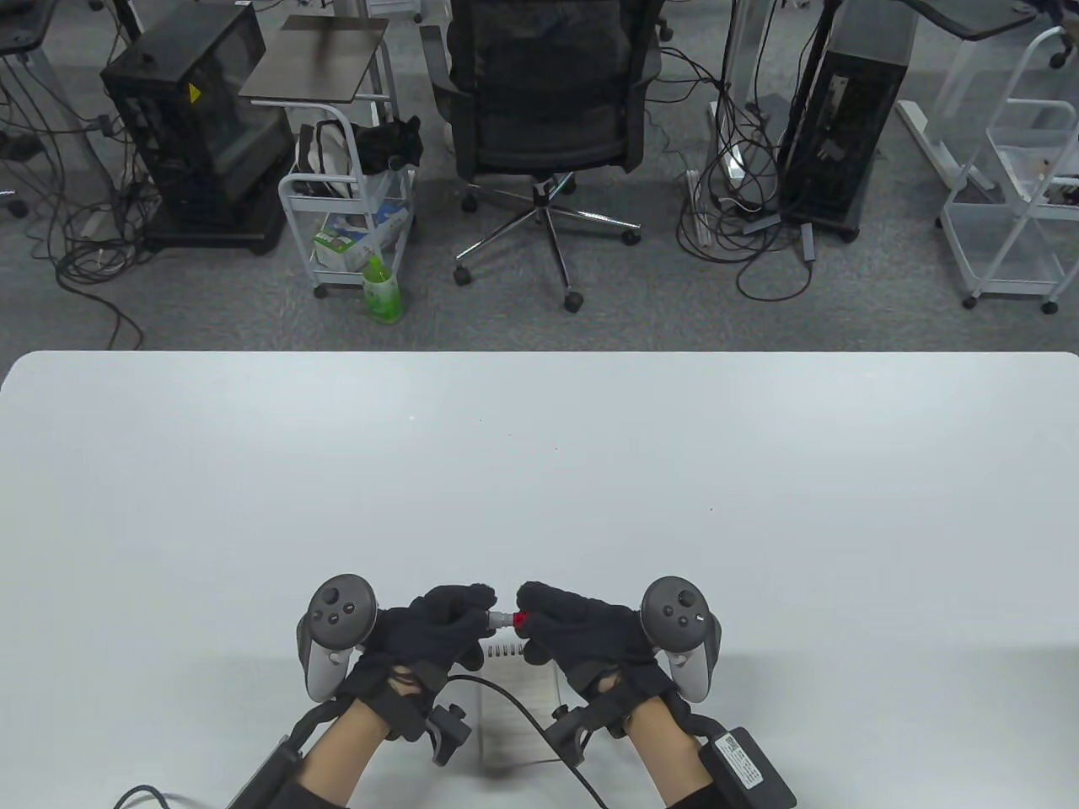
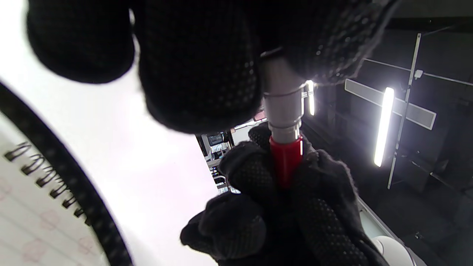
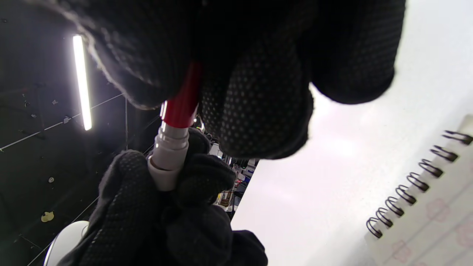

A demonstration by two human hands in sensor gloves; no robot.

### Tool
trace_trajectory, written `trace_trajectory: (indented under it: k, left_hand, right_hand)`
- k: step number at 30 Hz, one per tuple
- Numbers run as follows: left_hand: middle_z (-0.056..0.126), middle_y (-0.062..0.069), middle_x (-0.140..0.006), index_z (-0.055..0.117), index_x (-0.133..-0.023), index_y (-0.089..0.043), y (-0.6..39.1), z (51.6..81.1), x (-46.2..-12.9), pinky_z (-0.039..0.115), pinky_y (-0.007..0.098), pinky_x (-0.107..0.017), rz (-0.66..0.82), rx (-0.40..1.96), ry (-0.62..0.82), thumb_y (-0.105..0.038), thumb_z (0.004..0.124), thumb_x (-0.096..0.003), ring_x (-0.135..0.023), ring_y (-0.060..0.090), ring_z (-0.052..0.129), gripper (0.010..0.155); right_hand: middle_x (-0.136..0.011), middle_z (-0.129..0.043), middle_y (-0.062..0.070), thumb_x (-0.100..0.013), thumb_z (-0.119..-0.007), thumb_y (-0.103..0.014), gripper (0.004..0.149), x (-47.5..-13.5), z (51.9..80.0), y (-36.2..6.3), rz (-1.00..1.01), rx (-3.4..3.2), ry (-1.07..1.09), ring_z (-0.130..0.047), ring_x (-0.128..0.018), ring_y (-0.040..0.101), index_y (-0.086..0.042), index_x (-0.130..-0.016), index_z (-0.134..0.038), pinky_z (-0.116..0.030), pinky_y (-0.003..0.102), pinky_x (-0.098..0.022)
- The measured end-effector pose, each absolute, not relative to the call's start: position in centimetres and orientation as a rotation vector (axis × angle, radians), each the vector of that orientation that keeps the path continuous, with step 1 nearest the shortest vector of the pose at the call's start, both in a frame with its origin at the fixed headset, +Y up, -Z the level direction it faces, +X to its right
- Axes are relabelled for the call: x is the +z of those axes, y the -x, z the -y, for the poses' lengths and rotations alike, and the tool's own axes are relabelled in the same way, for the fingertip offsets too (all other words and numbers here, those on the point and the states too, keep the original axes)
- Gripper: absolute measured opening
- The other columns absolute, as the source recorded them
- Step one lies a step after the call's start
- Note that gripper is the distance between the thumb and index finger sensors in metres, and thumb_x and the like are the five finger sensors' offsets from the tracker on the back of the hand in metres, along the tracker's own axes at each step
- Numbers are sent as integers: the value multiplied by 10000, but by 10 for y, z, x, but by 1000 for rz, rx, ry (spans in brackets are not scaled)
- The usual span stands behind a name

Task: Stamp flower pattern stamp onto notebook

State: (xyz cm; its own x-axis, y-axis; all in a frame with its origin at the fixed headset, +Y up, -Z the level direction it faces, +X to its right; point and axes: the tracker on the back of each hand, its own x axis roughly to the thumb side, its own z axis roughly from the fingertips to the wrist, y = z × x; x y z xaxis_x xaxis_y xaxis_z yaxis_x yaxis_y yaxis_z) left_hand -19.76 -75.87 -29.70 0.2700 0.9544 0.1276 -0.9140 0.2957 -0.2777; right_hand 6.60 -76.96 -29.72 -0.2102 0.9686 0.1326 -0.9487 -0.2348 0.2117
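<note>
Two-part slim stamp, grey barrel and red end point(image 1: 507, 619), held level just above white spiral-bound lined notebook point(image 1: 514, 699) on pale worktop point(image 1: 539, 472). Left hand point(image 1: 438, 632) fingers clamped on grey, right hand point(image 1: 582, 628) on red. Risks if jerked apart: slipping, ink smearing gloves or page.

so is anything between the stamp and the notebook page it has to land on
Nothing visible lies on the page. The stamp is held off the table between the left hand, which grips its grey end, and the right hand, which grips its red end. The notebook lies open just below; the hands and a cable partly cover it in the table view.
</note>
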Motion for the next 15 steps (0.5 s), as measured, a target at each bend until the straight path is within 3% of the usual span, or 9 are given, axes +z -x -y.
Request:
trace_trajectory:
  k: [15]
  left_hand:
    - [957,104,-652,806,-764,-119,195,760,-295,830,504,-352,306,1222,168,-407,809,-365,-291,155,1041,491]
  right_hand:
    - [-668,-956,173,-380,-904,-306,467,-294,769,-62,-88,1822,-285,-1090,-399,264,-152,-818,-859,-846,507,-428]
